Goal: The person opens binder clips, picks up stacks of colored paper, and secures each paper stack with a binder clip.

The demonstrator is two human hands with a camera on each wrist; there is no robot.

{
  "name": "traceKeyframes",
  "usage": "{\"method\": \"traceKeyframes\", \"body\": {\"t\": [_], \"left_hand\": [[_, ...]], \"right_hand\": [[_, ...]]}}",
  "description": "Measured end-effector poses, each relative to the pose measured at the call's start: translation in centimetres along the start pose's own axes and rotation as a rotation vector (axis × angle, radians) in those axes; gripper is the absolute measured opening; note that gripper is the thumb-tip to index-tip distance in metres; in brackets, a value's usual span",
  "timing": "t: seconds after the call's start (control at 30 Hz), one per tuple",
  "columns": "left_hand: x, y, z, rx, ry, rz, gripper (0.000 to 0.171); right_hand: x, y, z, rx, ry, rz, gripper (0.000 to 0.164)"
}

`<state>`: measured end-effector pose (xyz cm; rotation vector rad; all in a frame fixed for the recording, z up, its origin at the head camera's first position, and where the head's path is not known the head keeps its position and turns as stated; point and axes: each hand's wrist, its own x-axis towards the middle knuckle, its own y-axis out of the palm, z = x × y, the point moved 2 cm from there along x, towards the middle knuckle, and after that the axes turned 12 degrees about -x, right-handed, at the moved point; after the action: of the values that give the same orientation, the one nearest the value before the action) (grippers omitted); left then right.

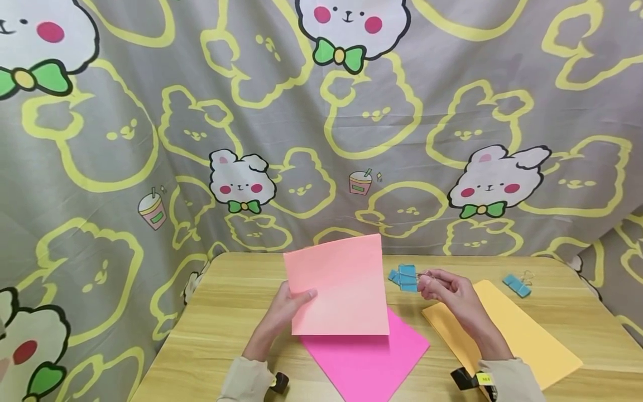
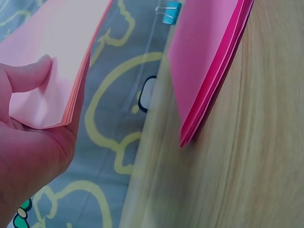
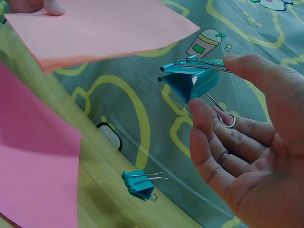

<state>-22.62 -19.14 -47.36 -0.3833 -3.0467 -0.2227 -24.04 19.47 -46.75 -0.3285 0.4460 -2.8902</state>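
Note:
My left hand [image 1: 285, 314] grips a stack of light pink paper [image 1: 337, 290] by its left side. The thumb lies on the front face, and several sheet edges show in the left wrist view. To the right, my right hand [image 1: 454, 296] pinches a blue binder clip [image 3: 202, 78] between thumb and fingers, with the thumb on one wire handle. The clip's mouth points toward the pink stack, apart from it. Below the raised stack, a bright magenta stack of paper [image 1: 369, 357] lies on the table, partly hidden.
An orange-yellow stack of paper [image 1: 532, 340] lies under and beside my right forearm. Another blue binder clip [image 1: 517, 285] rests at the table's back right. A further blue clip [image 1: 393, 276] shows just behind the held one. A patterned curtain [image 1: 321, 128] hangs behind the wooden table [image 1: 241, 279].

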Motion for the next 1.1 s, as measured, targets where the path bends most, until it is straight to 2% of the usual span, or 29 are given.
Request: {"method": "traceKeyframes", "body": {"t": [0.23, 0.77, 1.1], "left_hand": [[0.0, 0.3, 0.1, 0.010, -0.019, -0.025, 0.030], [0.1, 0.7, 0.4, 0.008, -0.008, 0.026, 0.031], [0.1, 0.8, 0.4, 0.008, -0.012, 0.023, 0.030]], "right_hand": [[0.3, 0.6, -0.3, 0.022, -0.001, 0.004, 0.035], [0.5, 1.5, -0.4, -0.015, 0.002, -0.002, 0.037], [0.6, 2.0, -0.3, -0.017, 0.025, 0.013, 0.039]]}}
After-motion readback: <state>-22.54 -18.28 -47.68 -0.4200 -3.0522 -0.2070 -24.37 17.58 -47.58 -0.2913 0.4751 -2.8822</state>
